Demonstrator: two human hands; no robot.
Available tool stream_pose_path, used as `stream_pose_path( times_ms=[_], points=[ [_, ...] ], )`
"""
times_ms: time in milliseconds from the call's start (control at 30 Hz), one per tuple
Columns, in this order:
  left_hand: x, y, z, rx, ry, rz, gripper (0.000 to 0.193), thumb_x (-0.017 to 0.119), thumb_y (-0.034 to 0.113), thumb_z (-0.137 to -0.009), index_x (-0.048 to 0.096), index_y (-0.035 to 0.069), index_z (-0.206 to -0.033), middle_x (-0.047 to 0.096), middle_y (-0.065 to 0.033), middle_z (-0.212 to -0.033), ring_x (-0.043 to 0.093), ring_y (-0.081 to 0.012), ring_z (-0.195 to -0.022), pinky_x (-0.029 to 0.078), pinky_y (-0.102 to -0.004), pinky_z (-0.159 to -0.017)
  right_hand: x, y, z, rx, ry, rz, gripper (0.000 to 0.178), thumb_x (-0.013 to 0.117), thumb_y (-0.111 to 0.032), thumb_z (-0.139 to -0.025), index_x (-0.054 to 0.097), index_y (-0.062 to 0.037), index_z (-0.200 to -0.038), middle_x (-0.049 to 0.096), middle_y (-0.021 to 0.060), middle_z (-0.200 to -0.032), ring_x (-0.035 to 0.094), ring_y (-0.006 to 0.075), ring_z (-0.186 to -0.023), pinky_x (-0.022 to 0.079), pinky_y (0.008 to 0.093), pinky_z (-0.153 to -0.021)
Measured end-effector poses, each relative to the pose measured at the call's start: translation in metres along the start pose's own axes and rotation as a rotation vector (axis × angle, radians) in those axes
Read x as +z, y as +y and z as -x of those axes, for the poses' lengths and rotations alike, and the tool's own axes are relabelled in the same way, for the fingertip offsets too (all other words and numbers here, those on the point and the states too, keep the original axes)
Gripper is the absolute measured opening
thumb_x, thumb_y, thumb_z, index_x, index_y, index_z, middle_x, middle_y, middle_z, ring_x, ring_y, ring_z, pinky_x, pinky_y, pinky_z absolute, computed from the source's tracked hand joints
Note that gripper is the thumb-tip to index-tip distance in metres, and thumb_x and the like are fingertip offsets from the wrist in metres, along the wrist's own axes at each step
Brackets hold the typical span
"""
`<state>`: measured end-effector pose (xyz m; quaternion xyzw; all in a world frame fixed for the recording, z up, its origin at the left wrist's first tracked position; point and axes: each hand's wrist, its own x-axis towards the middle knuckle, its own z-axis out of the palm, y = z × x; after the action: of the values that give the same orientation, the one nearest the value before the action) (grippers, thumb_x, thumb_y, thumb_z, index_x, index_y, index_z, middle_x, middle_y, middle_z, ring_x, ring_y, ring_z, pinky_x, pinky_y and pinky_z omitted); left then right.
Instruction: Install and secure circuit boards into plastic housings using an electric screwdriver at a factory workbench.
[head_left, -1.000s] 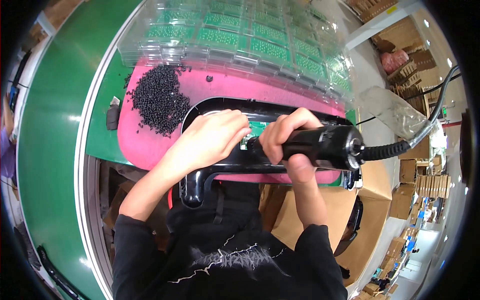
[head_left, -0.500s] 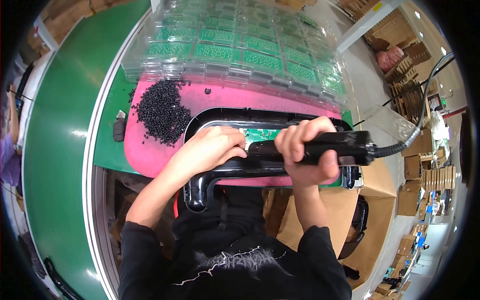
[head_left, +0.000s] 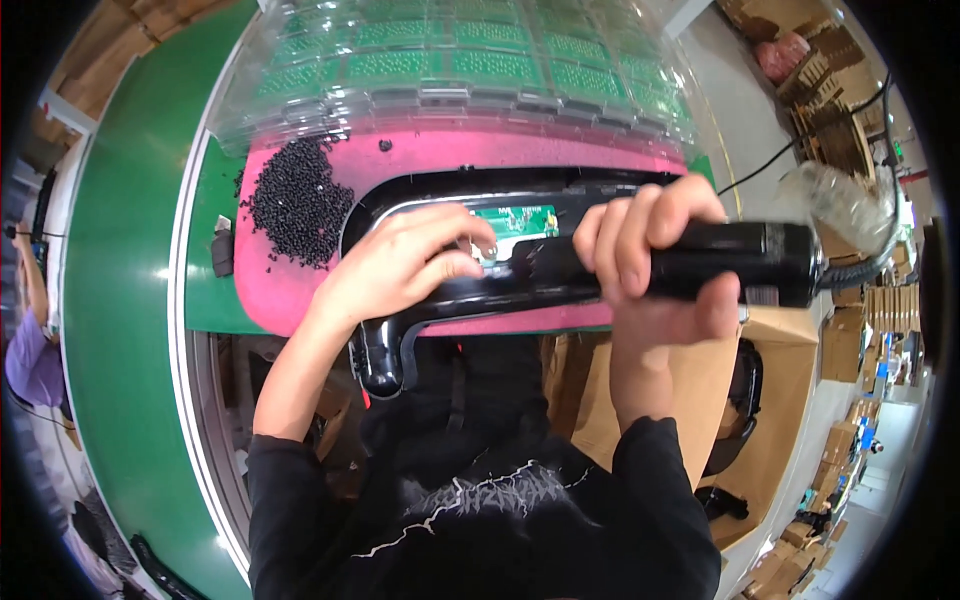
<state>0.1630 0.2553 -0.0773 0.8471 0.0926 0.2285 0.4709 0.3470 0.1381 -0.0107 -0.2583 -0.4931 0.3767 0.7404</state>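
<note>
Workshop floor: stacked cardboard (head_left: 895, 320) lines the far right from where I stand, and an opened box (head_left: 700, 400) sits beside the person.
Green table (head_left: 215, 310): carries clear trays (head_left: 430, 105) of green boards along its back.
Pink mat (head_left: 280, 305): lies before the trays, under the work.
Black shell (head_left: 490, 310): rests on the mat, its left leg (head_left: 380, 370) overhanging the front edge. I judge it light, stiff and slick; best taken by the thick outer rim.
Heap of black bits (head_left: 300, 205): probably screws, left of the shell.
Power screwdriver (head_left: 760, 255): lies nearly level across the shell, cord trailing right. Likely fairly heavy, so the thick barrel is the place to grip.
Right hand (head_left: 645, 240): fingers wrap the barrel, thumb below.
Left hand (head_left: 400, 255): loosely curled over the shell, near the driver's tip; whether it pinches anything, I can't tell.
Circuit board (head_left: 520, 220): inside the shell, probably fragile, best handled by its edges.
Change: compared with half a second ago, the driver sits farther right along the shell and more board shows.
</note>
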Motion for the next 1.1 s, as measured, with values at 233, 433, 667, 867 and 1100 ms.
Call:
stream_pose_path(
  times_ms=[233, 433, 667, 867, 1100],
  points=[
    [0.004, -0.006, 0.001, -0.044, -0.017, -0.36, 0.014, 0.06, 0.007, -0.088, 0.06, 0.001, -0.101, 0.06, -0.0105, -0.103, 0.059, -0.0293, -0.098, 0.048, -0.0379, -0.086, -0.042, 0.007, -0.002, 0.005, 0.024, 0.093, 0.023, 0.065, -0.016, -0.086, 0.053, 0.0013, -0.095, 0.054, 0.0075, -0.062, 0.05, 0.0122, -0.051, 0.042, 0.0247, -0.047],
    [0.004, -0.006, 0.001, -0.08, -0.044, -0.322, 0.015, 0.06, 0.006, -0.088, 0.06, 0.001, -0.102, 0.057, -0.0102, -0.107, 0.058, -0.0291, -0.104, 0.046, -0.037, -0.09, -0.047, 0.015, -0.002, 0.031, 0.06, 0.089, 0.015, 0.064, -0.007, -0.083, 0.055, 0.0018, -0.091, 0.055, 0.0067, -0.061, 0.051, 0.0107, -0.05, 0.042, 0.0231, -0.047],
    [0.005, -0.008, -0.001, -0.107, -0.056, -0.293, 0.014, 0.06, 0.006, -0.088, 0.06, 0.001, -0.101, 0.057, -0.0108, -0.107, 0.058, -0.0293, -0.104, 0.047, -0.0369, -0.089, -0.046, 0.019, -0.007, 0.087, 0.016, 0.095, 0.012, 0.066, -0.007, -0.081, 0.057, 0.0016, -0.081, 0.055, 0.0044, -0.06, 0.049, 0.0088, -0.046, 0.04, 0.0225, -0.044],
    [0.002, -0.002, 0.001, -0.056, 0.279, -0.225, 0.013, 0.062, 0.005, -0.088, 0.063, 0.001, -0.1, 0.065, -0.0093, -0.091, 0.064, -0.0225, -0.083, 0.051, -0.032, -0.073, -0.04, 0.021, -0.01, 0.147, -0.013, 0.322, 0.029, 0.064, -0.025, -0.087, 0.054, 0.0016, -0.096, 0.05, 0.005, -0.06, 0.042, 0.01, -0.046, 0.036, 0.0235, -0.045],
    [-0.019, 0.016, 0.058, -0.427, 0.642, 0.117, 0.02, 0.055, 0.015, -0.099, 0.057, 0.003, -0.083, 0.051, 0.0029, -0.064, 0.042, -0.0032, -0.053, 0.032, -0.02, -0.045, -0.058, -0.007, -0.012, 0.212, 0.238, 0.09, 0.02, 0.064, -0.02, -0.091, 0.058, -0.0007, -0.092, 0.054, 0.0026, -0.07, 0.052, 0.0126, -0.061, 0.043, 0.0271, -0.055]
  ],
)
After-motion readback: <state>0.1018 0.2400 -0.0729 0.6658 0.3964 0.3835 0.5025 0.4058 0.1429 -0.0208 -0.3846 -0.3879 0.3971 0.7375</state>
